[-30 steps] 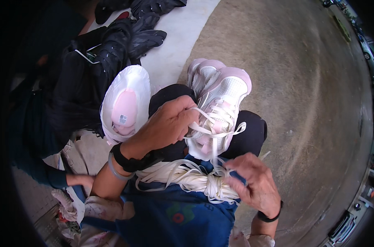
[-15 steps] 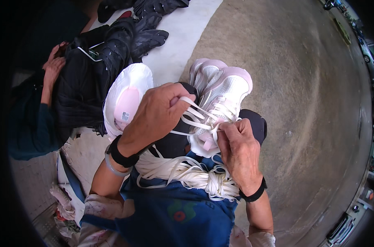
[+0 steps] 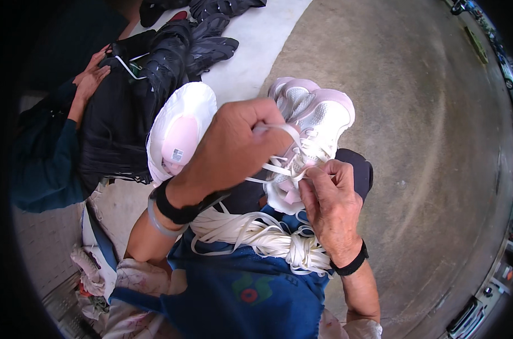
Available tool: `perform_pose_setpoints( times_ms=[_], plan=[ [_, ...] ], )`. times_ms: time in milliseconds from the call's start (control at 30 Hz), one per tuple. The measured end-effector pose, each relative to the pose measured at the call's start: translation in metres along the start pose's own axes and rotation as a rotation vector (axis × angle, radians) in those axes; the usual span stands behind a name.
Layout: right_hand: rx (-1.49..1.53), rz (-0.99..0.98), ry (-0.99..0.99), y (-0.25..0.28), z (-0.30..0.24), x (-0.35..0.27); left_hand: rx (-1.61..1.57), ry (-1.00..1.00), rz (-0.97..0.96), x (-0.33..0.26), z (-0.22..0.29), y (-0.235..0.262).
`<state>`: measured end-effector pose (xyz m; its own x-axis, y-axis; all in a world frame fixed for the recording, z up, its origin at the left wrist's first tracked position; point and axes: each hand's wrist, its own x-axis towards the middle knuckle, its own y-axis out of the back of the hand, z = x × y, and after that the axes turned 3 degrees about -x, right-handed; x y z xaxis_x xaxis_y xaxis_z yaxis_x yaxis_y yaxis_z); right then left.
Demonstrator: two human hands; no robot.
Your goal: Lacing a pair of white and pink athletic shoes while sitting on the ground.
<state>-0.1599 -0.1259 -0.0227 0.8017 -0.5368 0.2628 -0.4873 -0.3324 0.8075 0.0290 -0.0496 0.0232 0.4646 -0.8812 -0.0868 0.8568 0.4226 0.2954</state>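
A white and pink sneaker (image 3: 318,121) rests on my lap, toe pointing away from me. My left hand (image 3: 234,150) is closed around a white shoelace (image 3: 273,169) and holds it taut above the shoe's eyelets. My right hand (image 3: 327,195) pinches the same lace at the shoe's tongue. A second pink and white shoe (image 3: 180,133) lies sole up just left of my left hand. A bundle of loose white laces (image 3: 256,237) lies across my blue apron (image 3: 239,288).
To the left another person's hands (image 3: 89,79) rest on a pile of black shoes (image 3: 154,62). Pale paving (image 3: 256,45) and grey concrete floor (image 3: 426,141) lie ahead and to the right. Rags (image 3: 89,277) sit at lower left.
My left hand has risen and pulled the lace up and left. My right hand has moved from my lap up to the shoe's tongue and taken hold of the lace.
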Motion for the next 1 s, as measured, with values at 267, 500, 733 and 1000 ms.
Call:
perform_pose_setpoints(
  times_ms=[267,500,733,1000],
  plan=[
    [-0.074,-0.063,0.101,-0.012,-0.002,0.000,-0.170,0.126,0.006,0.000,-0.027,-0.003],
    [0.759,-0.257,-0.236,0.017,0.026,-0.001,0.237,-0.390,0.260,0.006,-0.018,0.007],
    [0.841,-0.530,-0.341,0.053,0.024,-0.007,-0.663,0.327,0.037,-0.004,-0.043,0.023],
    [0.827,-0.552,-0.292,0.050,0.036,-0.014,0.560,-0.647,0.507,0.001,-0.002,0.036]
  ],
)
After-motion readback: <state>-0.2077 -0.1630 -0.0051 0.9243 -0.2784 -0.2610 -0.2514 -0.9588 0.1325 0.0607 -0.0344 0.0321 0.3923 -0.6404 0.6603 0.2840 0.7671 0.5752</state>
